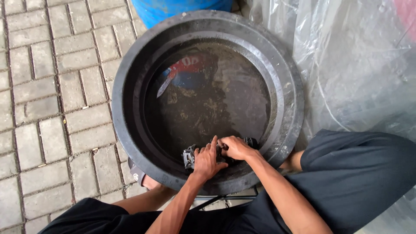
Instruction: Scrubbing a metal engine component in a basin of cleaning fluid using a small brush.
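Observation:
A wide black round tub (130, 130) holds murky, dirty water with specks floating on it. At its near edge both my hands grip a small dark metal part (189, 157) with a toothed grey end, half under the water. My left hand (207, 159) lies over the part's left side, fingers curled on it. My right hand (236, 147) clasps its right side, and the part's dark end (252, 141) shows just beyond the knuckles. Most of the part is hidden by my fingers.
The tub stands on grey paving bricks (52, 86). A blue barrel (173, 11) stands behind it. Clear plastic sheeting (355, 65) covers the right side. My knees in dark clothing (355, 173) flank the tub's near rim, and a sandalled foot (141, 177) sits below it.

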